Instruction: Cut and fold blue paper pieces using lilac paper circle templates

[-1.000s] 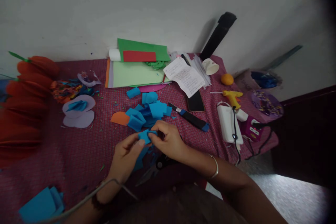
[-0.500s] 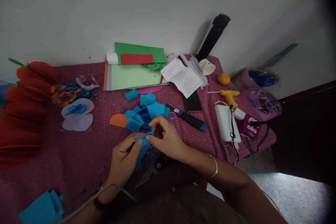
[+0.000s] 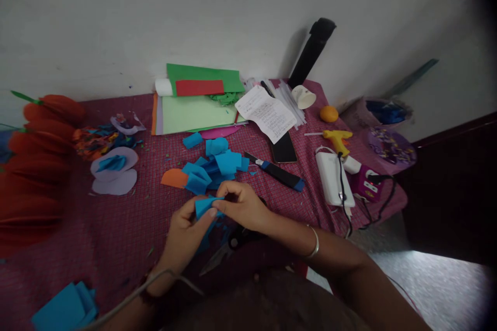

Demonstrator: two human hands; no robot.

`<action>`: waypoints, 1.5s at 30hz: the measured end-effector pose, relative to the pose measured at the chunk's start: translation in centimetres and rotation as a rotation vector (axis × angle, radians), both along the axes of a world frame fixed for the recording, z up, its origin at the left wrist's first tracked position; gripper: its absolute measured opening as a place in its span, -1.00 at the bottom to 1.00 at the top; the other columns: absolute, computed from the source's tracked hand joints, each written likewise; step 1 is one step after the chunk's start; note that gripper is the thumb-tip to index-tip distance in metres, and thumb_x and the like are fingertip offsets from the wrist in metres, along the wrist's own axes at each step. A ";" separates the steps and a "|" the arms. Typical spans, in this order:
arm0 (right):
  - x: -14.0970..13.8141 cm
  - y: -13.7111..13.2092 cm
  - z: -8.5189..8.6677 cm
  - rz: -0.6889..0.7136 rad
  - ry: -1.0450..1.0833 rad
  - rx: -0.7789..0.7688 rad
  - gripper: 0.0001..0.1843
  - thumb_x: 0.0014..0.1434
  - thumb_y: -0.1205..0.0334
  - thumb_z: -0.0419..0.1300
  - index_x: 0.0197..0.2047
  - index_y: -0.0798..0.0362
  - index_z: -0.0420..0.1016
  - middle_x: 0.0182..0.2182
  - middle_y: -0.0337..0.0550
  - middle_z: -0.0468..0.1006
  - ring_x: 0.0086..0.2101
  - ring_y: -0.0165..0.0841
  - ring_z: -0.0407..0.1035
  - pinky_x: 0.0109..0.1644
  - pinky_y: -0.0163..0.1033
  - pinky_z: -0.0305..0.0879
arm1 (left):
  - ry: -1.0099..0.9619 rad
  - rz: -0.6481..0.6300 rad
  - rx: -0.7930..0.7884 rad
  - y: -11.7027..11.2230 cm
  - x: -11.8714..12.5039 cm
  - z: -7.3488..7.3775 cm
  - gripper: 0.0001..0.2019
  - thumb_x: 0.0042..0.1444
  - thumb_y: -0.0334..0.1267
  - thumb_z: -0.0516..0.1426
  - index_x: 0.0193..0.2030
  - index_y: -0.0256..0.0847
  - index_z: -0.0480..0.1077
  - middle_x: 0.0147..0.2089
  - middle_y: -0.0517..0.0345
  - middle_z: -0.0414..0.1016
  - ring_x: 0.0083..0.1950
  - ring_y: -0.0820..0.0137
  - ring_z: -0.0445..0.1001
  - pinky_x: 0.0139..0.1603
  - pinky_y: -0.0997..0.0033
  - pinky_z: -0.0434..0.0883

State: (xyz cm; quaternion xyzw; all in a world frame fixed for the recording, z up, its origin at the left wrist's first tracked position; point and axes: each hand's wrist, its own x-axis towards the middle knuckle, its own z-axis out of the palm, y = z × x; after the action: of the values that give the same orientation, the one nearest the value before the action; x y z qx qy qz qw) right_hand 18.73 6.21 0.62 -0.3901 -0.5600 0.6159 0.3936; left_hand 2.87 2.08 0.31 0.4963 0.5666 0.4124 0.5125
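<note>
Between my two hands is a folded piece of blue paper (image 3: 204, 208). My left hand (image 3: 185, 230) pinches its left side and lower edge, while my right hand (image 3: 243, 207) grips its right end between thumb and fingers. Just beyond my fingers lies a loose pile of blue paper pieces (image 3: 213, 168), with an orange paper half-round (image 3: 174, 178) beside it. Below my hands rest dark-handled scissors (image 3: 219, 257), partly hidden by my right hand and arm. More blue paper scraps lie under the held piece.
A utility knife (image 3: 281, 175), phone (image 3: 285, 148), written sheet (image 3: 266, 114), yellow glue gun (image 3: 337, 140) and white power bank (image 3: 334, 178) lie to the right. Orange paper pumpkins (image 3: 37, 165) line the left. Blue sheets (image 3: 64, 307) lie near-left; coloured paper (image 3: 194, 114) lies by the wall.
The blue paper between my hands has been turned up, so a broader flat face now shows. My hands stay close together, and the view has shifted slightly.
</note>
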 end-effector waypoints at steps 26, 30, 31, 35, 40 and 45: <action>0.1 0.3 -0.4 0.191 -0.090 -0.051 -0.76 0.07 0.19 0.24 -0.50 0.09 0.29 -0.57 -0.36 0.27 -0.52 -0.50 0.14 -0.46 -0.38 0.08 | 0.177 -0.055 0.118 0.8 -0.7 1.1 -0.69 0.10 -0.13 0.10 -0.61 -0.20 0.27 -0.63 0.30 0.21 -0.59 0.51 0.15 -0.58 0.53 0.16; 0.3 0.5 -0.2 0.143 -0.130 -0.003 -0.76 0.09 0.17 0.23 -0.49 0.09 0.30 -0.57 -0.34 0.27 -0.51 -0.49 0.14 -0.45 -0.38 0.10 | 0.221 -0.033 0.136 0.9 -1.2 1.4 -0.69 0.11 -0.14 0.10 -0.60 -0.19 0.29 -0.63 0.30 0.25 -0.59 0.50 0.19 -0.59 0.52 0.17; 0.3 0.5 -0.2 0.133 -0.150 0.011 -0.73 0.09 0.14 0.23 -0.50 0.08 0.28 -0.58 -0.35 0.24 -0.51 -0.49 0.12 -0.46 -0.38 0.09 | 0.229 -0.031 0.136 0.9 -1.3 1.5 -0.70 0.11 -0.14 0.10 -0.60 -0.19 0.29 -0.63 0.30 0.25 -0.59 0.50 0.19 -0.59 0.52 0.17; 0.9 1.0 0.2 0.098 -0.173 0.074 -0.61 0.10 0.02 0.21 -0.55 0.05 0.15 -0.60 -0.38 0.13 -0.54 -0.51 0.03 -0.50 -0.38 -0.02 | 0.295 -0.029 0.153 1.0 -2.0 1.4 -0.66 0.15 -0.12 0.08 -0.61 -0.18 0.26 -0.63 0.29 0.25 -0.57 0.48 0.22 -0.56 0.50 0.21; 2.3 2.7 0.0 -0.069 -0.185 0.161 -0.61 0.11 0.02 0.17 -0.55 0.04 0.13 -0.60 -0.37 0.09 -0.53 -0.50 0.01 -0.47 -0.35 -0.04 | 0.767 -0.161 0.264 1.5 -2.4 0.2 -0.74 0.07 -0.04 0.16 -0.43 -0.18 0.33 -0.44 0.17 0.41 -0.38 0.31 0.39 -0.34 0.33 0.34; 3.2 4.3 -0.6 -0.214 -0.246 0.235 -0.65 0.12 0.01 0.19 -0.51 0.06 0.24 -0.61 -0.37 0.16 -0.54 -0.48 0.08 -0.46 -0.34 0.03 | 1.025 -0.360 0.378 1.4 -1.6 -1.2 -0.60 0.06 -0.15 0.19 0.00 -0.29 0.36 -0.08 -0.13 0.45 -0.02 0.00 0.40 -0.01 0.00 0.35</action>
State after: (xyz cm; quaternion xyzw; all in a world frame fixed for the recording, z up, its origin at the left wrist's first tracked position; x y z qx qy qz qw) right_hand 21.90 10.47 0.06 -0.4713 -0.6272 0.4485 0.4282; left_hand 1.25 3.46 -0.85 0.8044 0.5657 0.1194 0.1370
